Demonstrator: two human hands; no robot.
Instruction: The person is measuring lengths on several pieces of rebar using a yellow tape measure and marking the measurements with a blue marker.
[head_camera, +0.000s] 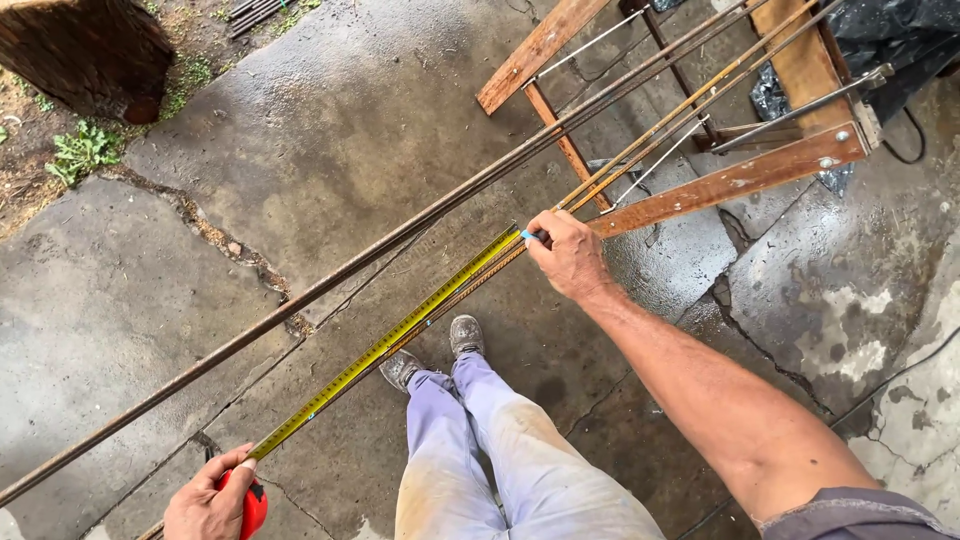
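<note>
My left hand (208, 502) grips a red tape measure case (253, 508) at the bottom left. Its yellow tape (385, 346) runs diagonally up to the right along thin rusty steel rods (640, 140). My right hand (567, 254) pinches a small blue marker (531, 236) at the tape's far end, against the rods. A thicker pair of steel bars (300, 297) lies parallel, just left of the tape. The rods rest on a wooden trestle (740, 178) at the upper right.
Wet, cracked concrete floor (380, 120) underfoot; my legs and shoes (465, 335) stand below the rods. A tree stump (90, 50) and weeds sit at the upper left. Black plastic sheeting (900, 40) lies behind the trestle.
</note>
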